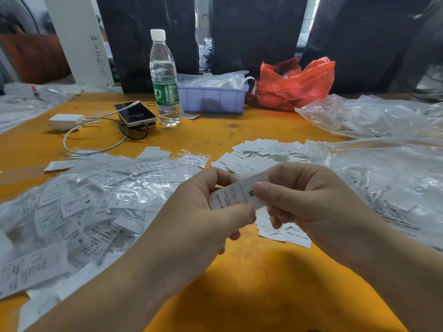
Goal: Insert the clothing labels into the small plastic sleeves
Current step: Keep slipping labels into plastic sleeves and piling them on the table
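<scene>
— White "M" clothing label [236, 196] at center frame: who holds it?
— Both. The left hand [211, 212] pinches its lower edge, the right hand [309, 197] pinches its top, above the yellow table [251, 283].
— And the rest?
— Sleeved labels [91, 207] heaped at nine o'clock, loose labels [263, 152] at twelve, empty plastic sleeves [383, 178] at three.

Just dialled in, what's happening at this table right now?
A person is bagging clothing labels at an orange table. Both hands hold one white printed label marked M: the left hand pinches its lower end, the right hand its upper end. Whether a sleeve is already round it cannot be told. A heap of labels in clear plastic sleeves lies to the left, loose white labels lie beyond the hands, and crumpled clear plastic bags to the right.
</scene>
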The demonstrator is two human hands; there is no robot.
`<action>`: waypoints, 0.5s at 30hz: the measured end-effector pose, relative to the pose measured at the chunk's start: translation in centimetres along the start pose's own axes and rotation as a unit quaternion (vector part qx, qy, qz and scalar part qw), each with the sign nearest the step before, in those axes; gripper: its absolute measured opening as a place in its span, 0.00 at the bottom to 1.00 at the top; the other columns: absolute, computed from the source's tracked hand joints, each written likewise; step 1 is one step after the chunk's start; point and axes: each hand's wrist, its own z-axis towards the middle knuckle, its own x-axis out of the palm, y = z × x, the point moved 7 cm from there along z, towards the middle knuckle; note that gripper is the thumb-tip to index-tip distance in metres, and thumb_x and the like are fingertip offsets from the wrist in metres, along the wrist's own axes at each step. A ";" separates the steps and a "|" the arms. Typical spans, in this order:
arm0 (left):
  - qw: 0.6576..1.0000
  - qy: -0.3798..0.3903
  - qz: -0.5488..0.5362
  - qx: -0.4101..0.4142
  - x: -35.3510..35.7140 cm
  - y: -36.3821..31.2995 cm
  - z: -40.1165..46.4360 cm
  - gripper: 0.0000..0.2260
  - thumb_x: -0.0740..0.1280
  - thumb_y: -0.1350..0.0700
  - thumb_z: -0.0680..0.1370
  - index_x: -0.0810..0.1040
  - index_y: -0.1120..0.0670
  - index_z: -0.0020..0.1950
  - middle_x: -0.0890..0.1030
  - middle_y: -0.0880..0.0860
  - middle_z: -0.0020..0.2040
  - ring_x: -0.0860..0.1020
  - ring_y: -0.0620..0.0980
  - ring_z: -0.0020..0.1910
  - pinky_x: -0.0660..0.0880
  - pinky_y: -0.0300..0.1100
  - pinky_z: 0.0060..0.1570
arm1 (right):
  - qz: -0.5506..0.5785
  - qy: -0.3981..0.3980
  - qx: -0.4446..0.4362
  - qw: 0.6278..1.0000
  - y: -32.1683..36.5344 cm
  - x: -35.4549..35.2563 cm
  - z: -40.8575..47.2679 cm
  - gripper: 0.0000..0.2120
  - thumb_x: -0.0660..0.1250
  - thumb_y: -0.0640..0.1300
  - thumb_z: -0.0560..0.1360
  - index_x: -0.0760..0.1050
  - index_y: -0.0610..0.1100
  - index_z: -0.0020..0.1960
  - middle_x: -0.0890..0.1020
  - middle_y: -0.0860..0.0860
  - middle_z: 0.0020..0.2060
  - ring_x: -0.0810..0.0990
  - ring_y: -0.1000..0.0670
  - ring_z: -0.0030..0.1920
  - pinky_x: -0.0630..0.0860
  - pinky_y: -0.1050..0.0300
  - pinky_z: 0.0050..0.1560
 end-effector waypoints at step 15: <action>0.997 -0.043 -0.050 -0.033 -1.3 0.2 0.5 0.08 0.65 0.53 0.68 0.82 0.50 0.43 0.82 0.51 0.34 0.76 0.48 0.28 0.72 0.40 0.23 | 0.015 -0.011 -0.012 1.000 0.5 -0.8 0.3 0.11 0.72 0.47 0.65 0.83 0.40 0.42 0.79 0.40 0.34 0.73 0.52 0.29 0.74 0.60 0.32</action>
